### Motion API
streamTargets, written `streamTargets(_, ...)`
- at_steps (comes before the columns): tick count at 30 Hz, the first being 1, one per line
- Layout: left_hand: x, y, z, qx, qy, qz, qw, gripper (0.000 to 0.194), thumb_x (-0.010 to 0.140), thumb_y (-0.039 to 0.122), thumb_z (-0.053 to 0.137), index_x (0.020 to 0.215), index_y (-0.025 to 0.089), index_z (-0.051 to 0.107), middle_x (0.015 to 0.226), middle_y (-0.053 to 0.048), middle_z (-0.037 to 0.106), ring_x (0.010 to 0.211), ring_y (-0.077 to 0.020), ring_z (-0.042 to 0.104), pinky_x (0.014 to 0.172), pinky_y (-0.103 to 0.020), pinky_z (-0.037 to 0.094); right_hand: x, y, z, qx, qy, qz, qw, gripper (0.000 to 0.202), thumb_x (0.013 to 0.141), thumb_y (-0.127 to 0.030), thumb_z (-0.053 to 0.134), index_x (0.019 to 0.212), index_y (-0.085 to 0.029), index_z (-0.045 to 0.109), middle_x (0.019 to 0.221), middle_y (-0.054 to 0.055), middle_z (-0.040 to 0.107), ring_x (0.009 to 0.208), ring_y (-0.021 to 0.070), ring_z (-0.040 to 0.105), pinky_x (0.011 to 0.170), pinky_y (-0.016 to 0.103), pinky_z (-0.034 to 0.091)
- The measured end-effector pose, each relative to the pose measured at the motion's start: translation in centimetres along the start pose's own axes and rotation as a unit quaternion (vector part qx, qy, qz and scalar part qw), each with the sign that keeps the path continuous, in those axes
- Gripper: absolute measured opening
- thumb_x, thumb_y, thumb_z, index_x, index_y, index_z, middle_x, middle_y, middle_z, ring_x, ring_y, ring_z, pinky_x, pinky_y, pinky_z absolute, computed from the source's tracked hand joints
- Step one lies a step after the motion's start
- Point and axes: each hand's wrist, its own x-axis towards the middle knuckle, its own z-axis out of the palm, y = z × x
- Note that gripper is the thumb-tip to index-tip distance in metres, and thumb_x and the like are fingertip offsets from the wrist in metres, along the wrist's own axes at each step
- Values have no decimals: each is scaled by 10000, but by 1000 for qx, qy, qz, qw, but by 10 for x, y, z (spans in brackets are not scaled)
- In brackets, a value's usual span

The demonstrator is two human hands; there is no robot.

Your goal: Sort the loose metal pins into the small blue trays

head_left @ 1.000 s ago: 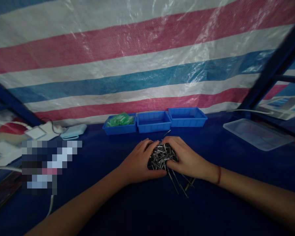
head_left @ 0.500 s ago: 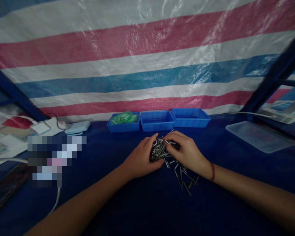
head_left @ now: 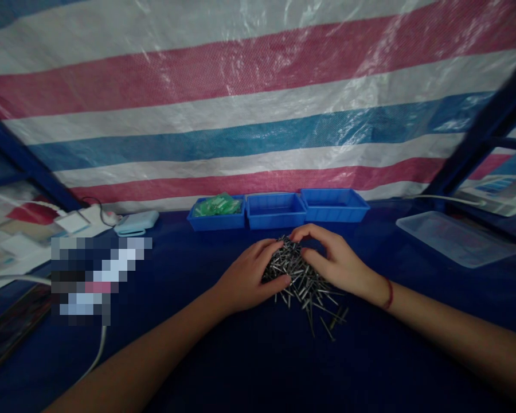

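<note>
A heap of thin, shiny metal nails [head_left: 301, 278] lies on the dark blue table between my hands; they could be screws, as their shanks are too small to make out. My left hand [head_left: 253, 275] curves against the heap's left side, thumb and fingers apart. Over the upper right side arches my right hand [head_left: 331, 255], open, its fingertips touching the nails. The far fingers of both hands are partly hidden. Several loose nails [head_left: 327, 328] have strayed toward the near right.
Behind the heap stand a blue bin [head_left: 191, 221] holding green plastic packets, a middle blue bin [head_left: 275, 219] and a right blue bin [head_left: 337, 213]. A clear plastic lid [head_left: 451, 238] lies at right. On the left are a light blue case [head_left: 136, 222], a phone [head_left: 12, 332] and a white cable [head_left: 100, 350].
My right hand has shifted slightly right and its fingers have opened. The nails beneath it now spread wider into one heap. My left hand has barely moved.
</note>
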Motion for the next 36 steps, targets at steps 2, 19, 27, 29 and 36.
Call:
streamTargets(2,-1,1,0,15,0,-6,1000,562,852,438,506,1328,181,353,1348,-121,415,1239,-242,405,1052,-400,332,2,15,-5,-71,13,19,997,228,801,-148,421,964,-178,577,970,70,651,921,201,607,853,403,475)
streamTargets(19,-4,4,-4,23,-29,-11,999,801,772,579,537,1393,170,237,1412,-148,322,1296,-278,324,1073,-433,295,-9,18,-23,-158,-131,4,979,388,917,-389,368,1139,-138,563,1043,112,626,997,227,560,911,428,434)
streamTargets(27,-3,3,-4,37,-57,-34,997,1027,660,697,563,1431,155,155,1484,-179,189,1339,-348,230,1075,-498,258,-56,4,-36,-110,-226,-26,967,1248,545,-647,686,1441,-110,2,1395,230,298,1257,351,369,1006,484,374)
streamTargets(29,-2,3,-3,34,-47,-17,998,999,677,663,575,1429,153,159,1473,-171,232,1333,-339,251,1079,-494,257,-57,3,-31,-121,-225,-27,966,1302,521,-660,689,1441,-108,-49,1445,240,188,1311,371,279,1032,494,343)
streamTargets(36,-1,1,-1,11,-13,26,1000,929,695,571,627,1411,168,194,1422,-154,343,1284,-315,347,1052,-478,309,-37,8,-10,-124,-200,-32,971,1326,493,-699,669,1452,-101,-25,1502,232,35,1366,402,81,1072,564,230)
